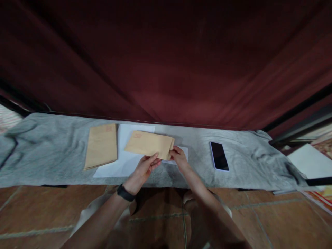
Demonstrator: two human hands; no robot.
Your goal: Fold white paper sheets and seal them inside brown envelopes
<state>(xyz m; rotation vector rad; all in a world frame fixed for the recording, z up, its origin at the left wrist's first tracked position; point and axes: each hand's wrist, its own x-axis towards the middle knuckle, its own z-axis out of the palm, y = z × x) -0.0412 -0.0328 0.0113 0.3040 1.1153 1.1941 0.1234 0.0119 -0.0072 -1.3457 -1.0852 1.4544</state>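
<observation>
A tan paper envelope point(147, 142) with a faint red print at its upper left is held over the white sheets. My left hand point(147, 166) grips its lower edge, thumb on top and fingers underneath. At its right end my right hand point(177, 155) pinches the envelope's flap or edge with closed fingers; exactly what lies between the fingertips is partly hidden. Beneath the envelope lie a large white sheet point(111, 169) on the left and a smaller white paper point(184, 151) on the right, mostly covered.
A stack of tan envelopes point(101, 145) lies at the left on the grey cloth point(249, 155). To the right is a phone point(219, 156) with a dark screen and a pale purple case. A dark red curtain point(166, 69) hangs behind the narrow cloth-covered surface. Below is a tiled floor point(259, 214).
</observation>
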